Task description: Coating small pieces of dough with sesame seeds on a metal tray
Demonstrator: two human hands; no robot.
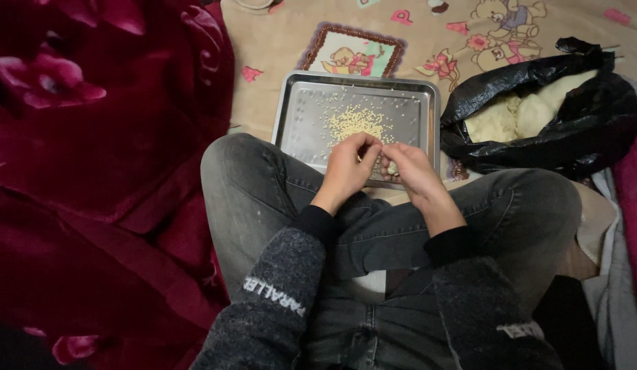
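Sitting cross-legged on a bed, the person brings both hands together over the near edge of a metal tray (301, 130). The left hand (347, 168) is curled, its fingertips pinched toward the right hand; what sits between those fingertips is too small to tell. The right hand (411, 171) is closed around a small pale lump (392, 166), of which only a bit shows between thumb and fingers. The two hands touch or nearly touch at the fingertips.

The tray lies on a beige blanket (277, 41) printed with bears, just beyond the knees in grey jeans. A heap of tiny pale yellow grains (354, 122) lies in the middle of the tray, with loose ones scattered around it. To the right of the tray, a black plastic bag (593, 130) stands open, showing pale lumps (517, 115) inside. A dark red flowered blanket (92, 157) covers the left side.
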